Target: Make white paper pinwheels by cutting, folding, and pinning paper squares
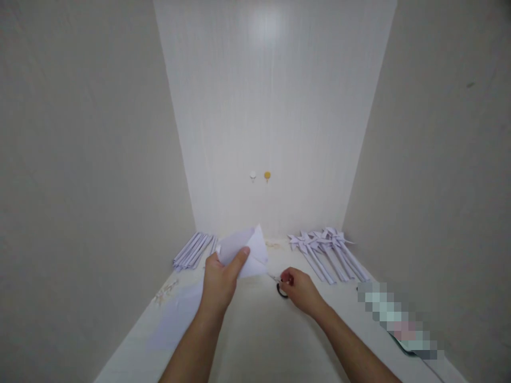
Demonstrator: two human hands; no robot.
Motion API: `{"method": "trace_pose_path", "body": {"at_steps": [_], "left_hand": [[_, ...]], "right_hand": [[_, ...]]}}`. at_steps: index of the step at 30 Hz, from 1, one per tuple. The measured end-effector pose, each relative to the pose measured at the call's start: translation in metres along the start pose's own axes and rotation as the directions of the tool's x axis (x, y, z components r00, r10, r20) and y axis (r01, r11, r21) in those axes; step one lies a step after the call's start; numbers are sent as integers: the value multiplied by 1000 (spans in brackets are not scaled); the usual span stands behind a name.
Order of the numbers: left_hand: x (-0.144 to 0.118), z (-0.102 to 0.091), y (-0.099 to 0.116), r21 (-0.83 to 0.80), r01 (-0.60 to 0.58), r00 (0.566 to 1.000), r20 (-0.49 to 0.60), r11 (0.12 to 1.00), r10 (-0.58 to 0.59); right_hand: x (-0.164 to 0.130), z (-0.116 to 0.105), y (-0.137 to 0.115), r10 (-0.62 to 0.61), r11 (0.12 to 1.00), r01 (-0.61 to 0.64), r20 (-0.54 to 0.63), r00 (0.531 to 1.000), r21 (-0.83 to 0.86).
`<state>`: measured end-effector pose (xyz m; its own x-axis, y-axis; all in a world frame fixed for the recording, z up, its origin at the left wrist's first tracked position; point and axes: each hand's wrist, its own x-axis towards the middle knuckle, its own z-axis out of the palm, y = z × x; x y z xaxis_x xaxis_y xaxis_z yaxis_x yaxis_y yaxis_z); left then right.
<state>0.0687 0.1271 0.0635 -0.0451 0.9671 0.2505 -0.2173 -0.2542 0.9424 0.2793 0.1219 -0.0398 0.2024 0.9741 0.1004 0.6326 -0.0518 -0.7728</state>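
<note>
A white sheet of paper (255,260), partly folded, is gripped in my left hand (221,279), with the thumb pressed on its face. To the right, my right hand (298,287) has its fingers closed round a pair of scissors (282,291) with a black handle. The scissors' tip points left, close to the paper's lower right corner; I cannot tell whether it touches. Both hands are raised above the white table (255,335).
Rolled paper sticks (194,250) lie at the back left. Several paper pinwheels (319,242) on sticks lie at the back right. A flat paper sheet (175,319) is at the left. A blurred-out object (399,319) with a cord is at the right. Walls stand on three sides.
</note>
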Motion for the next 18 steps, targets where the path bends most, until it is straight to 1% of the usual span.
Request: {"method": "trace_pose_path", "body": {"at_steps": [2, 4, 6, 9, 11, 13, 16, 18], "left_hand": [[15, 15, 11, -58, -35, 999, 16, 998, 36], [28, 24, 19, -137, -85, 996, 11, 987, 87], [42, 28, 22, -212, -105, 994, 5, 972, 108], [59, 29, 18, -292, -105, 994, -23, 950, 103], [68, 28, 13, -320, -108, 994, -43, 941, 99], [76, 26, 10, -346, -120, 993, -60, 931, 106], [85, 23, 9, -388, -159, 986, -109, 908, 126], [90, 18, 11, -407, -183, 980, -141, 895, 137]], "right_hand": [[22, 3, 18, 67, 979, -62, 16, 998, -195], [36, 9, 29, 123, 933, -101, 43, 992, -345], [46, 15, 33, 168, 886, -119, 71, 983, -449], [54, 19, 32, 230, 828, -134, 111, 967, -544], [56, 18, 29, 257, 803, -142, 122, 959, -579], [56, 14, 26, 258, 797, -140, 121, 958, -588], [55, 6, 26, 240, 833, -133, 134, 962, -537], [54, 1, 30, 255, 881, -143, 199, 946, -450]]}}
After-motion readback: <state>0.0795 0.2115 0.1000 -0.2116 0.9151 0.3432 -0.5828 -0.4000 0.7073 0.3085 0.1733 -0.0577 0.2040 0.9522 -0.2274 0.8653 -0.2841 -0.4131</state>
